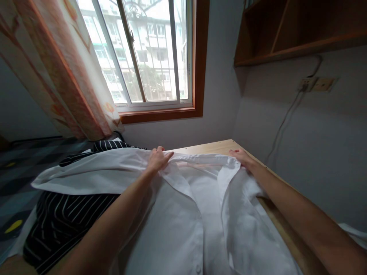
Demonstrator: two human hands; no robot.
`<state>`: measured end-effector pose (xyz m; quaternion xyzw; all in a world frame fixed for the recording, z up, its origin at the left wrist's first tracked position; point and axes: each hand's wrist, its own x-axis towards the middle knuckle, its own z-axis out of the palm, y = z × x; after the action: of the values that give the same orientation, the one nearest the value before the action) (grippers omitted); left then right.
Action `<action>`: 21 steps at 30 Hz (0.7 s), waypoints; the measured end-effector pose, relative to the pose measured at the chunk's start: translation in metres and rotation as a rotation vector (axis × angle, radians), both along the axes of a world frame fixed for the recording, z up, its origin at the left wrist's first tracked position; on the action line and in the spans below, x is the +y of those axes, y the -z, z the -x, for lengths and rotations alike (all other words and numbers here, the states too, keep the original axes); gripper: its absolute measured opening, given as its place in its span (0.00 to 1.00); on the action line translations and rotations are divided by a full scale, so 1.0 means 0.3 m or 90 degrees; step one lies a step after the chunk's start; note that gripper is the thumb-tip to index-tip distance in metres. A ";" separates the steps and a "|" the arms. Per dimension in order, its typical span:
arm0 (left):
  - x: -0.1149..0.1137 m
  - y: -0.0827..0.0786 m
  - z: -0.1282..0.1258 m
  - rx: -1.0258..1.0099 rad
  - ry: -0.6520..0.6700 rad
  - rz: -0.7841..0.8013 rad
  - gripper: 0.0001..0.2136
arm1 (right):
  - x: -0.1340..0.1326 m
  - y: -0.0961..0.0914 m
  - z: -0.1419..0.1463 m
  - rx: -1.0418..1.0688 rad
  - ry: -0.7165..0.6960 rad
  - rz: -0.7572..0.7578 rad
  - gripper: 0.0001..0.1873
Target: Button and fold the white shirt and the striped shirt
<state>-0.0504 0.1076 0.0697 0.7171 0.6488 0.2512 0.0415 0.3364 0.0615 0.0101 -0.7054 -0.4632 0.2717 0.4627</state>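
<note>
The shirt (177, 206), white, lies spread over the table (212, 147), short of its far edge, its lower part cut off by the bottom of the view. One sleeve reaches past the table's left side, which the cloth hides; the other is largely covered by the right arm. A button shows at the lower end of the front.

The left hand (158, 158) is on the shirt's top edge, thumb stretched to the right; its fingertips are partly hidden, and I cannot tell whether it pinches the cloth. The right hand (241, 156), near the table's far right corner, has its fingers curled and grips the shirt's top edge.

Under the left sleeve is a striped cloth (77, 214), black and white, its shape hard to make out. Left of that lies a dark checked cover (17, 164) with yellow patches, cut off by the view. Beyond are a curtain (71, 76) and a window (155, 57), glare washing out the buildings outside. Beyond the table's right edge, a cord (282, 122) hangs from a socket (308, 83), its lower end hidden, below a cut-off shelf (275, 53).
</note>
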 end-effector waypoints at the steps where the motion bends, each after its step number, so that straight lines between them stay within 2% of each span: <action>1: -0.024 -0.007 0.004 0.062 0.031 -0.062 0.23 | -0.019 -0.004 -0.008 -0.032 -0.007 -0.014 0.21; 3: -0.070 -0.013 0.008 0.178 0.119 -0.147 0.23 | -0.058 -0.015 -0.015 -0.141 -0.045 -0.070 0.27; 5: -0.100 -0.007 0.006 0.265 0.195 -0.119 0.19 | -0.094 -0.025 -0.012 -0.256 -0.100 -0.099 0.29; 7: -0.107 0.003 0.005 0.311 0.205 -0.046 0.11 | -0.122 -0.032 -0.004 -0.321 -0.130 -0.040 0.20; 9: -0.095 0.009 0.013 0.297 0.181 -0.012 0.05 | -0.137 -0.040 -0.002 -0.338 -0.137 0.042 0.08; 11: -0.071 0.003 0.027 0.210 0.180 -0.022 0.04 | -0.141 -0.052 -0.009 -0.264 -0.138 0.064 0.07; 14: -0.035 -0.035 0.050 -0.009 0.216 -0.079 0.05 | -0.125 -0.085 -0.018 0.006 -0.091 -0.004 0.08; 16: -0.019 -0.070 0.054 -0.095 0.221 -0.103 0.07 | -0.105 -0.116 -0.010 0.124 -0.048 -0.017 0.08; 18: -0.011 -0.103 0.045 -0.060 0.189 -0.084 0.08 | -0.082 -0.149 0.011 0.134 0.002 -0.013 0.08; 21: -0.011 -0.139 0.020 0.128 0.116 -0.053 0.08 | -0.048 -0.188 0.050 0.036 0.053 -0.023 0.10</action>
<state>-0.0564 0.1043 0.1114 0.7956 0.5711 0.1997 -0.0307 0.3215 0.0472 0.0666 -0.7076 -0.4247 0.2636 0.4995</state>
